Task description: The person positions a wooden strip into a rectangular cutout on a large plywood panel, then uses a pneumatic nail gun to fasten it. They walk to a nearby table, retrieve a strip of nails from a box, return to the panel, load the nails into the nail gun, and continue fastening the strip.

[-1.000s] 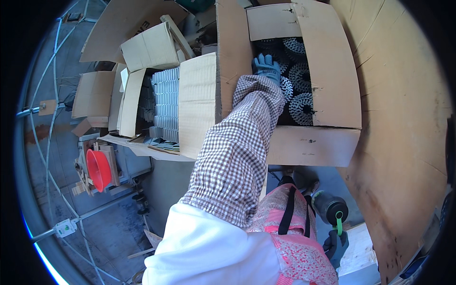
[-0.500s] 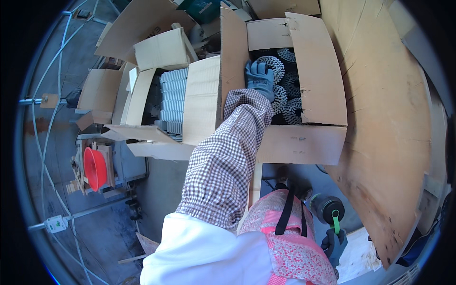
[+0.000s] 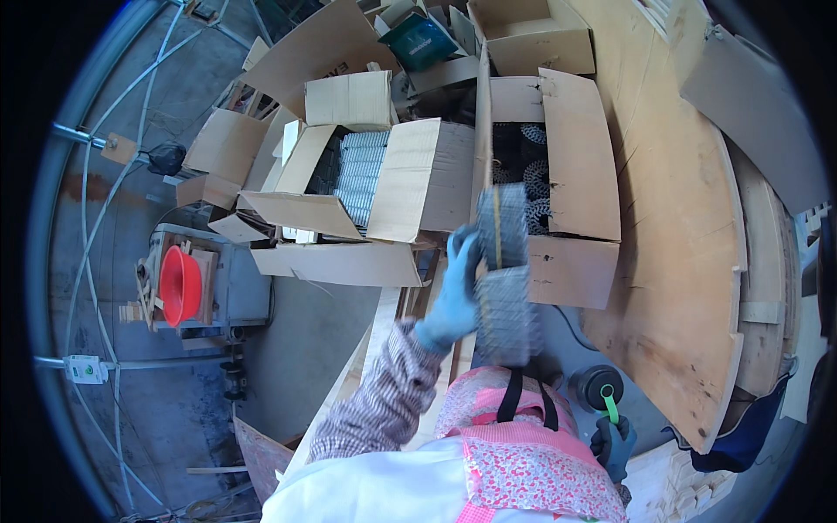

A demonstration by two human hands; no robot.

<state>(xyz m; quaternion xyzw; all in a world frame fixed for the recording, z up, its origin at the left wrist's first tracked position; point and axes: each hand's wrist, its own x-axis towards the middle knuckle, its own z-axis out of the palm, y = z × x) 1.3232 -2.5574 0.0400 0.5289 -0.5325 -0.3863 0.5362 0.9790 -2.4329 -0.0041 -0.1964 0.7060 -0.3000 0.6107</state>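
Observation:
My left hand (image 3: 452,292), in a blue work glove, is closed on two coils of nails, smeared by motion. One nail coil (image 3: 508,318) hangs lower, over my apron's top; the other coil (image 3: 507,209) is above it, overlapping the near left side of an open cardboard box (image 3: 575,270). More round nail coils (image 3: 537,179) stand inside that box. Low on the right, my right hand (image 3: 617,446), gloved in dark blue-grey, grips the green loop of a dark bottle (image 3: 598,383) with a round black lid.
Left of the coil box is an open carton (image 3: 401,205) packed with grey strips in rows. Other cartons (image 3: 540,48) lie farther back. A tall plywood sheet (image 3: 671,235) runs along the right. A red basin (image 3: 180,286) sits on a grey cabinet at left.
My left hand has come out of the coil box toward my body, bringing two nail coils. My right hand still holds the bottle by its loop. The view has shifted.

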